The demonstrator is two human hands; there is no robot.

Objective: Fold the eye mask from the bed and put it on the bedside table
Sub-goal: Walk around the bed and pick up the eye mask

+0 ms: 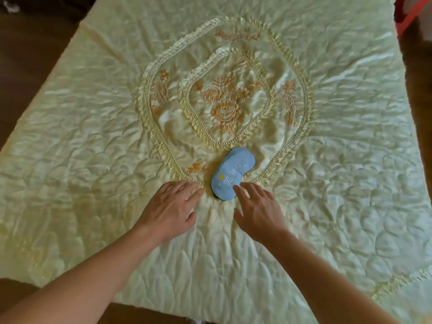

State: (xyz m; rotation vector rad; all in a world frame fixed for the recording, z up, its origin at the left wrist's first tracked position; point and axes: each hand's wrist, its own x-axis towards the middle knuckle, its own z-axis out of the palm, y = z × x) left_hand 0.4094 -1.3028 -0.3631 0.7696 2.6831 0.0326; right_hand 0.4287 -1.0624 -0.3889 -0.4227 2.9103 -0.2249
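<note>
Blue eye mask (226, 173) flat, unfolded on quilted bed (93, 127); left hand (171, 205) just beside, right hand (258, 209) touching its near edge, fingers (240, 191) apart, gripping nothing.

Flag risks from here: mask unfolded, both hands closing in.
1. The eye mask lies on slick, wrinkled satin bedspread; it may slide as fingers press.
2. The right hand looks nearer than the left hand, so a one-sided grab could skew the fold.
3. No bedside table is in view.
</note>
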